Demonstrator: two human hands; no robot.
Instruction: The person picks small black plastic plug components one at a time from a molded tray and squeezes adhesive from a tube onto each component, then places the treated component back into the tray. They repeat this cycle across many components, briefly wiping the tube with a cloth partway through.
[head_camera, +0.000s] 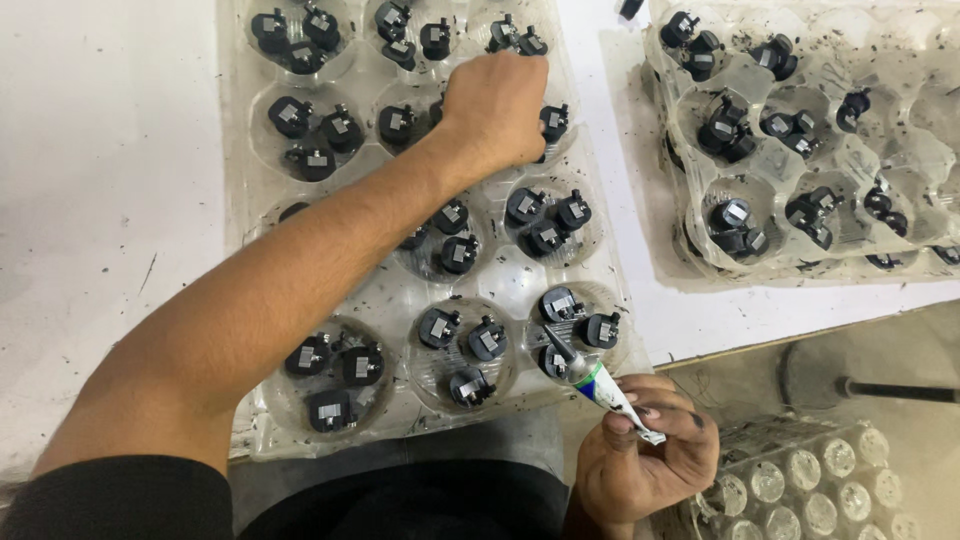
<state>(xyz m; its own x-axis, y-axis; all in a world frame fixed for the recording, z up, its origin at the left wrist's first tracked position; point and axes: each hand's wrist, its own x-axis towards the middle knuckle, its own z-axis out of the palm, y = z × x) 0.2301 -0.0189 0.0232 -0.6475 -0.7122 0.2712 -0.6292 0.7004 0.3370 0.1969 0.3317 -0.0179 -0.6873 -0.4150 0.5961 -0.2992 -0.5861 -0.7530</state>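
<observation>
Left grip (495, 105) curled into a loose fist, knuckles up, fingers tucked down into an upper cup of the near clear plastic tray (600, 262); whether anything is pinched beneath cannot be told, fingertips hidden under the hand. Left forearm stretched long and diagonal from the lower left corner up across the tray, bare below a dark sleeve, covering parts of several cups. Right grip (645, 450) low at the bottom right, just off the desk edge, fingers pressed together around a small squeeze tube (600, 385), white with a green band. Tube tilted up and to the left, its narrow dark nozzle reaching over the tray's lower right cup and ending right at a small black part (555, 362) there; actual touch too fine to tell. Right fingers smudged dark, wrist bent inward toward the body.

Near tray lying flat on a white desk (100, 150) speckled with dark flecks, round cups in rows, each holding about three small black parts with grey metal tabs on top. Second clear tray (680, 215) well apart at the upper right, resting on a white sheet, also holding black parts, more loosely scattered and dusted with dark crumbs. Below the desk edge at the lower right, another clear tray (810, 480) showing pale cups. Dark rod (900, 392) lying across the grey floor near it. Dark clothing along the bottom edge.
</observation>
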